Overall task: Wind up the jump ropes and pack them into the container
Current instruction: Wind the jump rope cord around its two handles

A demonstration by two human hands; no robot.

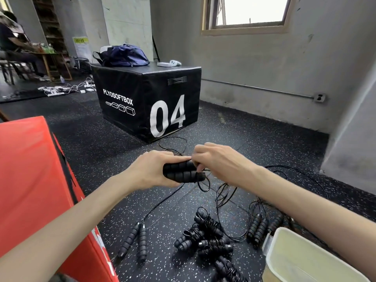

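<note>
My left hand [151, 169] grips the two black foam handles of a jump rope [181, 172], held side by side. My right hand [215, 161] pinches that rope's thin black cord at the handles' right end, and a small loop hangs below. On the speckled floor lie several wound jump ropes [209, 241] in a pile. An unwound pair of handles [134, 241] lies to the left, and another pair [257, 227] to the right. A pale container [301, 259] sits at the lower right, partly under my right forearm.
A red padded box [36, 180] stands close on my left. A black plyo box [146, 98] marked 04 stands ahead, with a blue bag [124, 55] on top. Loose cord trails across the floor to the right. A person sits at a table far left.
</note>
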